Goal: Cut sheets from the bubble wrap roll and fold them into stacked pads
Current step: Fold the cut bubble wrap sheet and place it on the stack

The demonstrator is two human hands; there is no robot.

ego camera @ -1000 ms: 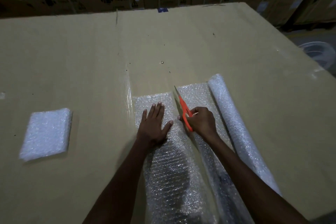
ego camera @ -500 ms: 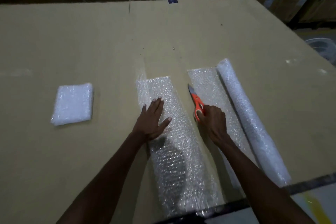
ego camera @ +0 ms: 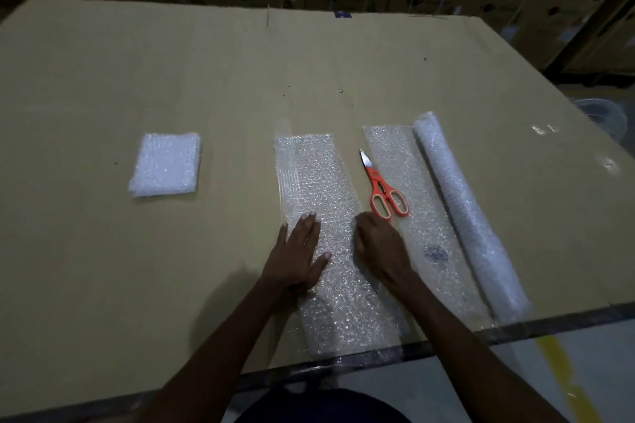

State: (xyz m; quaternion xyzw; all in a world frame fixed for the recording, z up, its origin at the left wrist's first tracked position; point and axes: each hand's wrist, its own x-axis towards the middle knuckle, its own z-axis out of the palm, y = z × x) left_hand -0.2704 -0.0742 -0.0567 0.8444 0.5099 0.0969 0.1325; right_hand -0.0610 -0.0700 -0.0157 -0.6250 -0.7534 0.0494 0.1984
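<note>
Bubble wrap roll [ego camera: 460,209] beside scissors [ego camera: 383,187]

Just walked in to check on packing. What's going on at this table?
A person is making bubble-wrap pads. The left hand presses flat on a cut sheet; the right hand curls at its edge. The orange scissors lie on the unrolled wrap beside the roll. One folded pad sits apart, on the left.
</note>
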